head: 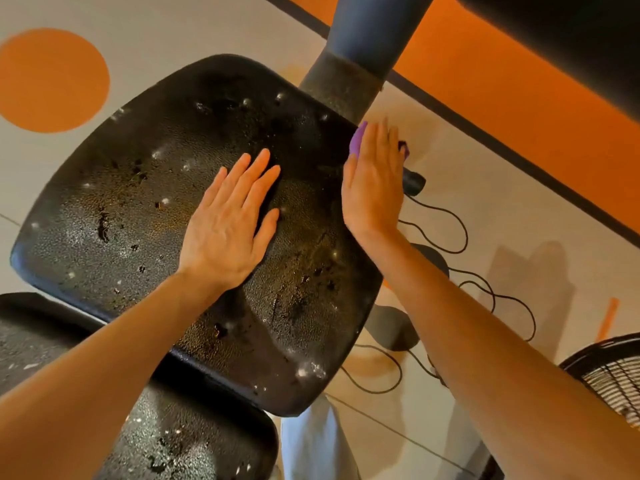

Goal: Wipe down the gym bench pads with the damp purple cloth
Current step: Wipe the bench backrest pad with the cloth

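Note:
The black seat pad point(131, 209) fills the middle of the head view, its textured surface worn and speckled with wet spots. My left hand point(232, 223) lies flat on it, fingers straight and pointing up-right. At the pad's right edge my right hand point(374, 181) presses flat against the side, fingers straight. The purple cloth point(356, 140) shows as a small patch beside its fingers, squeezed between the palm and the pad's edge; most of it is hidden. A second black pad point(173, 441) sits at the bottom left, also wet and flecked.
A grey-blue frame post point(349, 64) rises behind the seat pad. Black cables point(446, 244) and round machine feet lie on the pale floor to the right. A fan's wire guard point(609, 379) stands at the lower right. Another dark pad point(571, 36) hangs at the top right.

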Demonstrator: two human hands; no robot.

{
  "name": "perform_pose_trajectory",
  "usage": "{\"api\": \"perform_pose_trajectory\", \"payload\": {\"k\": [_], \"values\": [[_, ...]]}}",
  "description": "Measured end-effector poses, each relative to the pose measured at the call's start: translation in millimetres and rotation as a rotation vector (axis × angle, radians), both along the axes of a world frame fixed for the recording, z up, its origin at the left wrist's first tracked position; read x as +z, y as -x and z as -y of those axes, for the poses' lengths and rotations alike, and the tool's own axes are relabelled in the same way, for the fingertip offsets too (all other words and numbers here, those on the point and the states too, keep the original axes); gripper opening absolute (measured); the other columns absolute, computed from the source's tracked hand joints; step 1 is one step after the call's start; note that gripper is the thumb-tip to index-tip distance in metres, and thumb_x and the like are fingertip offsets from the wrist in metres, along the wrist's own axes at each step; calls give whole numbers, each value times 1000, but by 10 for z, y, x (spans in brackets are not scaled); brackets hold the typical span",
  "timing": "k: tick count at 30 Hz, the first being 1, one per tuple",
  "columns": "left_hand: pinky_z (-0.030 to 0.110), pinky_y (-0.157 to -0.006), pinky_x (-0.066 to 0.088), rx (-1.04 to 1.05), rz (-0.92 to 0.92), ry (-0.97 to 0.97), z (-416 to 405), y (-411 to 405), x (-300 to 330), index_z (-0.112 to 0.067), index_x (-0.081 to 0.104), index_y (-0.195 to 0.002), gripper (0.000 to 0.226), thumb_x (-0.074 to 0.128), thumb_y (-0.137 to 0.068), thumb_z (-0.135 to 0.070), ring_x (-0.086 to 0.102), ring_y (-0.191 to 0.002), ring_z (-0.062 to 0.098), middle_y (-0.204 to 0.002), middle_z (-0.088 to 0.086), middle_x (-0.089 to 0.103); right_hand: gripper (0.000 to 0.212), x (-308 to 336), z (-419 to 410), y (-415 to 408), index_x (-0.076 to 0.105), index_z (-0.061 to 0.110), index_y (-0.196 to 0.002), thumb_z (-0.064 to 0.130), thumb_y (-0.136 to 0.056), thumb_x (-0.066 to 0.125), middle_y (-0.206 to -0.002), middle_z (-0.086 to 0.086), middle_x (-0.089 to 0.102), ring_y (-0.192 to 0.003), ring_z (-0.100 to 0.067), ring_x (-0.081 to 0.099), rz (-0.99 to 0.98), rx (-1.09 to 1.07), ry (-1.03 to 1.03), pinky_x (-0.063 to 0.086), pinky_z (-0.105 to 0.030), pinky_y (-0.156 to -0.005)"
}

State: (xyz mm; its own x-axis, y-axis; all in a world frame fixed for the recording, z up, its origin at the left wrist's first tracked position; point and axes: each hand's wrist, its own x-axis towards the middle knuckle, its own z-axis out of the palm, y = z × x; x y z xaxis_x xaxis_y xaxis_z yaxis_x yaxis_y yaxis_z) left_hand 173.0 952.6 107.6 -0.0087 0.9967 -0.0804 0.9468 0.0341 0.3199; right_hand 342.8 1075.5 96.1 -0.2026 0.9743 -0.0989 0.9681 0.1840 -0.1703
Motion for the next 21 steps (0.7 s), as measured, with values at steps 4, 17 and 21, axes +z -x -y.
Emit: {"api": "perform_pose_trajectory", "payload": {"k": [4, 17, 21], "values": [[41, -125, 12, 4, 12, -26, -15, -4, -11, -14, 28, -153, 57, 29, -103, -41, 14, -153, 22, -164, 4, 19, 55, 17, 117, 68, 15, 7, -151, 28, -101, 26, -158, -14, 17, -147, -28, 13, 5, -12, -37, 12, -44, -120], [40, -125, 10, 9, 31, -19, -8, 2, -32, -17, 27, -154, 57, 29, -102, -41, 12, -153, 20, -165, 2, 17, 55, 20, 169, 168, 16, 6, -150, 29, -101, 26, -158, -15, 16, -147, -28, 12, -10, -20, -51, 15, -46, -120], [37, -125, 8, 17, 23, -4, -8, 3, -32, -18, 25, -155, 58, 27, -102, -43, 10, -153, 18, -165, 0, 14, 57, 138, 967, -66, 20, 6, -150, 30, -98, 27, -157, -12, 20, -147, -26, 14, -42, 327, 41, 16, -42, -119]]}}
